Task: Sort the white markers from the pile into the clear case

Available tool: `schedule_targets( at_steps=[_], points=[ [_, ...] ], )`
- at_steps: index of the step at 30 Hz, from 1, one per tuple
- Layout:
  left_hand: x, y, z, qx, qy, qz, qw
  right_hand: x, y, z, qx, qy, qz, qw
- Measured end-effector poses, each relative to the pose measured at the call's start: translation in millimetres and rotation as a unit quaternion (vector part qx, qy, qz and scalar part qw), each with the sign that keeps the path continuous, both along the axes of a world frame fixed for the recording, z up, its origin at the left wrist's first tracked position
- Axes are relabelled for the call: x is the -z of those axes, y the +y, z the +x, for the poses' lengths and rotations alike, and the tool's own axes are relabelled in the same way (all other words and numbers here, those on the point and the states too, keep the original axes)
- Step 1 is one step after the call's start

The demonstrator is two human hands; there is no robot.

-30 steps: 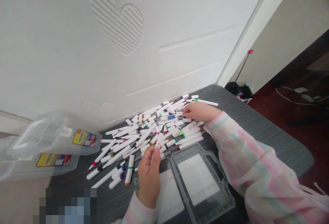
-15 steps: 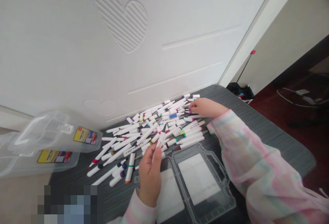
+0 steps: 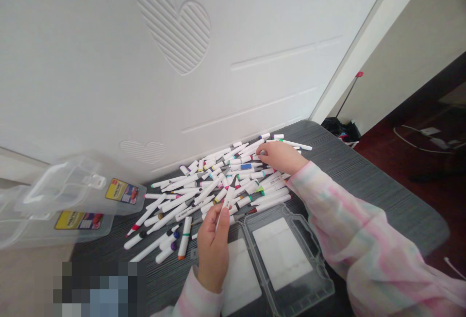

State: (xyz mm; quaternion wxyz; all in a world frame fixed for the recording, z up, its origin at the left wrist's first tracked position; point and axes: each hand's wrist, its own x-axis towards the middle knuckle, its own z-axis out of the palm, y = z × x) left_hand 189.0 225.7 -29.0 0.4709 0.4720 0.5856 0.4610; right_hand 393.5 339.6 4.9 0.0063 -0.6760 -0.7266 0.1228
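The counter carries a broad scatter of white markers and, nearer, an open clear case. At the scatter's far right, the right hand has curled fingers; any grip cannot be told. The left hand, near, pinches a dark-tipped marker.
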Motion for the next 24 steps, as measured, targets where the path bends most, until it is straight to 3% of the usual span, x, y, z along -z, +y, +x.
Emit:
schedule_targets(
  at_steps=[14, 19, 21, 22, 24],
  points=[
    [0.3, 0, 0, 0.005, 0.007, 0.016, 1.000, 16.3, 3, -7, 0.007, -0.001, -0.005, 1.000],
    [0.5, 0, 0, -0.006, 0.001, 0.017, 1.000, 6.8, 2, -5, -0.010, 0.031, 0.005, 0.999],
    [0.4, 0, 0, -0.006, -0.002, 0.015, 1.000, -4.9, -2, -1, -0.042, 0.084, -0.002, 0.996],
    [0.5, -1, 0, -0.004, -0.003, 0.014, 1.000, -11.7, -4, 2, -0.070, 0.158, -0.016, 0.985],
    [0.8, -1, 0, 0.001, -0.005, 0.017, 1.000, -25.3, -11, 6, -0.119, 0.324, -0.045, 0.938]
  ],
)
